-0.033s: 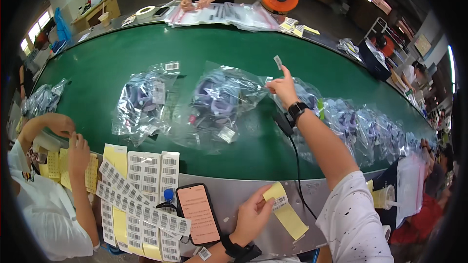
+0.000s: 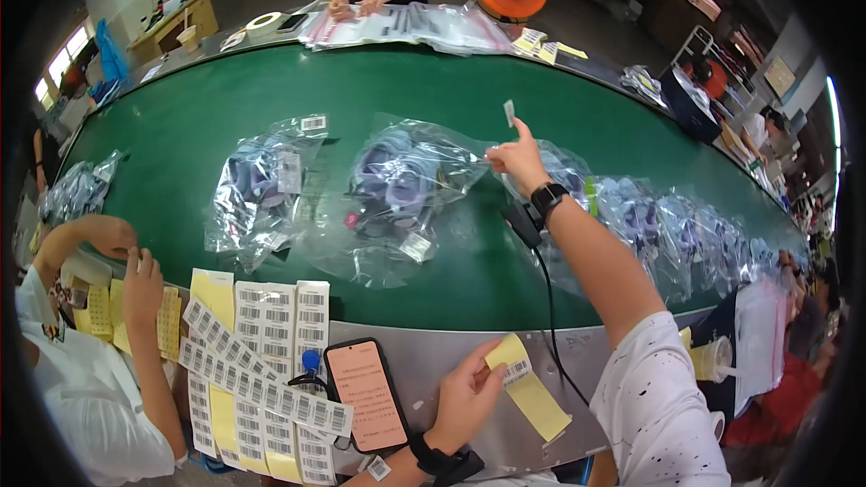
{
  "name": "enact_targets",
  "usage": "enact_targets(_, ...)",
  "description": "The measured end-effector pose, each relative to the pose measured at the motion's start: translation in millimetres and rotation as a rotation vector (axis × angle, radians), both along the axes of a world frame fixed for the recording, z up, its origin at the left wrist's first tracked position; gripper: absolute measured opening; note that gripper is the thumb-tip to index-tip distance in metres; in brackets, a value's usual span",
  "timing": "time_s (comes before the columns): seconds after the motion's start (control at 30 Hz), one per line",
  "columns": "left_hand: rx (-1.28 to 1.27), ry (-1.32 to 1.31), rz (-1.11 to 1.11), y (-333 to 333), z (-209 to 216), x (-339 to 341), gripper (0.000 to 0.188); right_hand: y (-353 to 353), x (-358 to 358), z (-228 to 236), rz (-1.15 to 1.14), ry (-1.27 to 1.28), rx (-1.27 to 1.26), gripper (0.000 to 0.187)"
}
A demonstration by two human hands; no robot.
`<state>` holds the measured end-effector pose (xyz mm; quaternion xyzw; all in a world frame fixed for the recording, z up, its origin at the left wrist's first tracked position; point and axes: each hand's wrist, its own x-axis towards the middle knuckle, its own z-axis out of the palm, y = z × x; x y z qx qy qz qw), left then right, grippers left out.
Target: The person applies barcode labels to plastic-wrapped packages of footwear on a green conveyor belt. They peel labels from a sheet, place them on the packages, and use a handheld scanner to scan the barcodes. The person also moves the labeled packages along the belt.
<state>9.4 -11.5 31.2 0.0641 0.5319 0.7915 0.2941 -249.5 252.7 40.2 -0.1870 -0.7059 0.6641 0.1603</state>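
Observation:
My right hand (image 2: pixel 519 158) reaches over the green belt, its index finger pointing up with a small white barcode sticker (image 2: pixel 509 113) stuck at the tip. The thumb and other fingers pinch the corner of a clear plastic bag (image 2: pixel 397 176) holding blue-purple items. Near the edge, my left hand (image 2: pixel 465 397) grips a yellow backing strip (image 2: pixel 537 404) between thumb and fingers; one barcode label remains near its upper end. Another filled bag (image 2: pixel 257 185) lies to the left. Several more bags (image 2: pixel 672 230) run in a row to the right, partly behind my right forearm.
Barcode sheets (image 2: pixel 271 370) and a phone (image 2: pixel 367 392) lie on the metal ledge left of my left hand. A black cable (image 2: pixel 548 307) hangs over the ledge. A drink cup (image 2: pixel 710 361) stands at right. Co-workers sit at left and across the belt (image 2: pixel 225 86).
The whole view has shifted slightly. Both hands keep nearly the same poses, and the plastic of the pinched bag lies a little differently.

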Motion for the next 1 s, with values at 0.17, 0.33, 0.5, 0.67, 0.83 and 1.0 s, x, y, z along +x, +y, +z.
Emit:
enact_targets(0.17, 0.02, 0.021, -0.025, 6, 5, -3, 0.039, 36, -13, 35, -0.249, 0.08, 0.229, 0.039)
enact_targets(0.33, 0.03, 0.025, -0.023, 6, 0, -2, 0.04, 12, -11, 59, -0.076, 0.065, 0.15, 0.011)
enact_targets(0.5, 0.015, 0.032, 0.002, 4, -4, -1, 0.039, -51, 7, 42, -0.001, 0.214, 0.656, 0.014)
enact_targets(0.67, 0.026, 0.053, -0.024, 6, -2, 0, 0.039, -35, -5, 17, -0.15, 0.216, 0.77, 0.008)
enact_targets(0.83, 0.014, 0.042, -0.085, 2, 1, -2, 0.041, -29, -26, 14, -0.169, 0.086, 0.647, 0.009)
enact_targets(1.0, 0.013, 0.02, -0.079, 2, 2, -2, 0.041, -28, -42, 10, -0.18, 0.046, 0.639, 0.006)
